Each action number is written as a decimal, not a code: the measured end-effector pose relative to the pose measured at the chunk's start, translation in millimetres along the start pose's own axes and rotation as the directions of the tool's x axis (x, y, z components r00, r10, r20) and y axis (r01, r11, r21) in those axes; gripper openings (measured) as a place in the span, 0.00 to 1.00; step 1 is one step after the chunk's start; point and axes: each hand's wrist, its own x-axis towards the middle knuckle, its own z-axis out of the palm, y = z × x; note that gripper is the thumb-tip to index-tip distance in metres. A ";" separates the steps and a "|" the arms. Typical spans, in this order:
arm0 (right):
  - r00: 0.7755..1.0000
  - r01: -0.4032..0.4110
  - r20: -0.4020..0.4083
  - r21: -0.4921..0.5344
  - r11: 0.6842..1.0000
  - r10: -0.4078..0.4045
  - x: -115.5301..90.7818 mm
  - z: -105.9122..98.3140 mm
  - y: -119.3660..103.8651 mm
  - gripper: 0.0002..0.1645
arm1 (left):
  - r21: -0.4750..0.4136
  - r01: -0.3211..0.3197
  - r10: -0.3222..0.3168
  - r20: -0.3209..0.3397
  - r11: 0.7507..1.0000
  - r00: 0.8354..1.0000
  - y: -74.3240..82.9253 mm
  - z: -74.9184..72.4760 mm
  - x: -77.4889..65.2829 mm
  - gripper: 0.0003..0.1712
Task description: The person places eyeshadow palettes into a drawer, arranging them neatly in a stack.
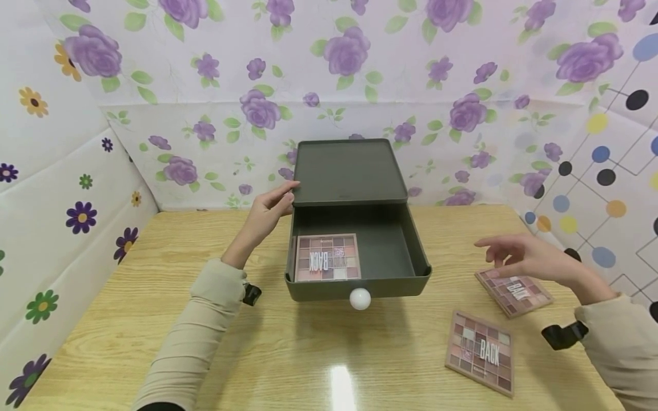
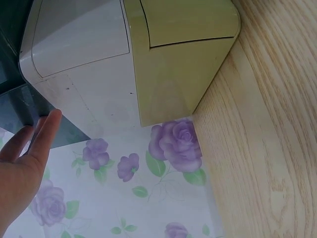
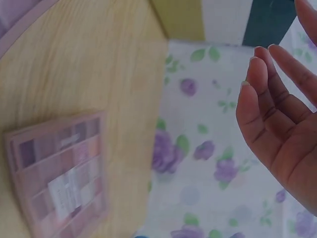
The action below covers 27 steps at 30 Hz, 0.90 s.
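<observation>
Touching the left side of the box, the left hand has extended fingers, unclamped; one palette lies left in the drawer. Loading seems underway: past a near palette, the empty right hand, loosely curved, hovers by the far palette; pinching one seems called for.

From where I'm sitting, I've got a pale yellow-brown wood-grain tabletop with a bright white streak of glare near the front edge of the head view. Behind it I see a white backdrop sheet printed with purple roses and green leaves, a crease running sideways across it. On my left there's a white sheet with purple, green and orange daisies; on my right, a white sheet with black, blue, yellow and orange dots, thin lines linking some. Roses fill both my wrist feeds too lol.
</observation>
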 end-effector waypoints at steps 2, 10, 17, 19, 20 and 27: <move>0.999 -0.040 -0.013 -0.003 0.999 0.040 -4.3 -0.2 11.6 0.30 | -0.001 0.000 0.000 0.000 1.000 1.000 -0.2 -0.3 0.0 0.22; 0.978 -0.199 -0.089 -0.116 0.973 0.190 -20.6 1.9 58.3 0.36 | 0.001 -0.007 0.007 0.004 1.000 1.000 -5.0 -1.6 0.5 0.22; 0.964 -0.263 -0.085 -0.150 0.953 0.253 -32.3 3.7 87.3 0.40 | 0.008 -0.019 0.019 0.004 1.000 1.000 0.0 -1.0 -0.1 0.22; 0.959 -0.281 -0.063 -0.132 0.951 0.275 -34.5 3.1 95.5 0.42 | 0.009 -0.018 0.018 0.005 1.000 1.000 0.6 -1.0 -0.4 0.22; 0.953 -0.303 -0.055 -0.124 0.945 0.298 -35.5 2.7 99.5 0.43 | 0.007 -0.017 0.016 0.005 1.000 1.000 0.7 -0.9 -0.4 0.22; 0.947 -0.320 -0.004 -0.076 0.944 0.320 -44.7 4.9 139.9 0.50 | -0.012 -0.014 0.014 0.008 1.000 1.000 -0.8 -0.7 -0.7 0.22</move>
